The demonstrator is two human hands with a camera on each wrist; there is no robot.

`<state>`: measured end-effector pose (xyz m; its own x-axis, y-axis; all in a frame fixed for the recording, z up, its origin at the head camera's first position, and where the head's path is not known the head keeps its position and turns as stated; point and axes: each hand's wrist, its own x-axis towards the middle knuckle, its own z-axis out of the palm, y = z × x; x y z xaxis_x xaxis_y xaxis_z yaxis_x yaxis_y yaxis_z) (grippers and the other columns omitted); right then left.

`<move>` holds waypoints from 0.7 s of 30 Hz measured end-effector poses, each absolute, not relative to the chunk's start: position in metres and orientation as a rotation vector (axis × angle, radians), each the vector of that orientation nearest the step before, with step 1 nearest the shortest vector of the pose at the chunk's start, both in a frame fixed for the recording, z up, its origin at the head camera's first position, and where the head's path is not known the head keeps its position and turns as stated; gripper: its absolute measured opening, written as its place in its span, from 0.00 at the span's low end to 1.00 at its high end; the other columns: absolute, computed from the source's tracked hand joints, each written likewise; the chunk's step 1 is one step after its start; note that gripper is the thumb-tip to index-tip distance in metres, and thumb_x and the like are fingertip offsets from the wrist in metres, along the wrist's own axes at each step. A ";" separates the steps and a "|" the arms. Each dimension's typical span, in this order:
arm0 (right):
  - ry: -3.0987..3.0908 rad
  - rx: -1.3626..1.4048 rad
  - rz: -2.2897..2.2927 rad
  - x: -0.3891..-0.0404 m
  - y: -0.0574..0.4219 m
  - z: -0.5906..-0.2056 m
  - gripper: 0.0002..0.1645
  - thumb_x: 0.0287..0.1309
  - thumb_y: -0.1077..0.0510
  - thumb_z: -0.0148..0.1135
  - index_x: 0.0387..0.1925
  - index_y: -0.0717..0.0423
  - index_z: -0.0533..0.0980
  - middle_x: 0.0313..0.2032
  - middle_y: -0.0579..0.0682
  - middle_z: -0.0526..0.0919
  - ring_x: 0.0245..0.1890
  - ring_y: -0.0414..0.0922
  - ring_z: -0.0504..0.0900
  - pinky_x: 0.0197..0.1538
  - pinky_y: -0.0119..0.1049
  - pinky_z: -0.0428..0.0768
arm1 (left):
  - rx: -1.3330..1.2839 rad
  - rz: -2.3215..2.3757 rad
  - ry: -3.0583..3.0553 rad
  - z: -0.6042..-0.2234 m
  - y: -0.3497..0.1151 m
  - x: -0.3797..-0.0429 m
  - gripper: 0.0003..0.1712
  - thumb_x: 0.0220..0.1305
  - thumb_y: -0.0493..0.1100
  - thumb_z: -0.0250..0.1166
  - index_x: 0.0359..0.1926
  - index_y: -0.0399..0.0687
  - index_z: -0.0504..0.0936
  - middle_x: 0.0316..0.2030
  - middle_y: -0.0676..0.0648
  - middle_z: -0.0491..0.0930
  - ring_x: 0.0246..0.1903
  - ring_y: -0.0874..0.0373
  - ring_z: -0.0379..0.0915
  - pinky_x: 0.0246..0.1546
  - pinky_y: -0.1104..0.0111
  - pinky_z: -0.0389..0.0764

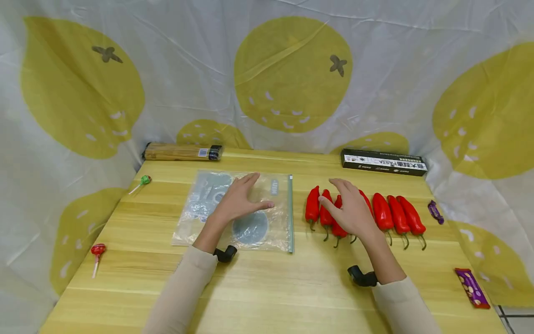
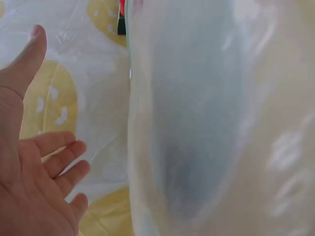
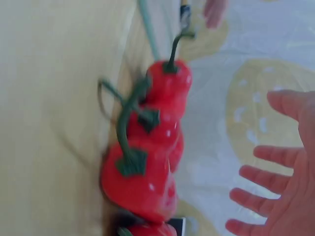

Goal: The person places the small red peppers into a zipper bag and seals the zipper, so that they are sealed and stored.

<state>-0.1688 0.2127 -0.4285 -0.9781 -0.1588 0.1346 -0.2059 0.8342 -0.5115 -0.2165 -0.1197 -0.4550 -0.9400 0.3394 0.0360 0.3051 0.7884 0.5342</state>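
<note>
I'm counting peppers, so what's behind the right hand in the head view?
Behind the right hand, red peppers show partly; the hand covers the rest, so their number there can't be told.

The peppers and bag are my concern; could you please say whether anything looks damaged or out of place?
Nothing stands out: the peppers lie side by side in a row and the bag lies flat, with no visible damage. The right hand hides some peppers and the left hand part of the bag.
</note>
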 end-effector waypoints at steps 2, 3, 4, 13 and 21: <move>-2.880 0.257 0.948 -0.161 0.211 -0.428 0.41 0.63 0.31 0.52 0.68 0.50 0.64 0.67 0.54 0.67 0.66 0.57 0.65 0.62 0.61 0.69 | 0.545 0.952 2.860 -0.459 -0.116 -0.214 0.61 0.46 0.79 0.63 0.75 0.54 0.56 0.73 0.49 0.58 0.73 0.45 0.51 0.73 0.48 0.53; -2.850 0.239 1.008 -0.157 0.211 -0.429 0.39 0.63 0.33 0.54 0.67 0.51 0.66 0.64 0.54 0.70 0.63 0.56 0.68 0.60 0.59 0.71 | 0.552 0.978 2.836 -0.461 -0.114 -0.212 0.60 0.46 0.78 0.65 0.74 0.55 0.58 0.73 0.49 0.60 0.73 0.46 0.52 0.72 0.49 0.56; -2.822 0.223 1.060 -0.153 0.209 -0.430 0.37 0.63 0.35 0.55 0.65 0.52 0.68 0.62 0.55 0.73 0.60 0.56 0.71 0.58 0.58 0.73 | 0.561 1.005 2.814 -0.463 -0.113 -0.211 0.58 0.47 0.75 0.67 0.73 0.54 0.61 0.72 0.49 0.62 0.72 0.46 0.55 0.71 0.50 0.58; -2.733 0.041 1.341 -0.125 0.190 -0.448 0.23 0.62 0.41 0.62 0.48 0.53 0.79 0.35 0.46 0.83 0.34 0.42 0.80 0.38 0.28 0.80 | 0.669 1.088 2.763 -0.484 -0.097 -0.209 0.44 0.51 0.65 0.71 0.66 0.51 0.73 0.66 0.51 0.71 0.67 0.52 0.65 0.70 0.59 0.63; -2.779 -0.133 1.369 -0.116 0.170 -0.462 0.26 0.49 0.34 0.70 0.38 0.49 0.81 0.29 0.45 0.83 0.30 0.41 0.81 0.37 0.34 0.81 | 0.621 1.175 2.754 -0.498 -0.093 -0.208 0.36 0.51 0.58 0.74 0.60 0.53 0.79 0.60 0.49 0.78 0.64 0.51 0.69 0.68 0.58 0.67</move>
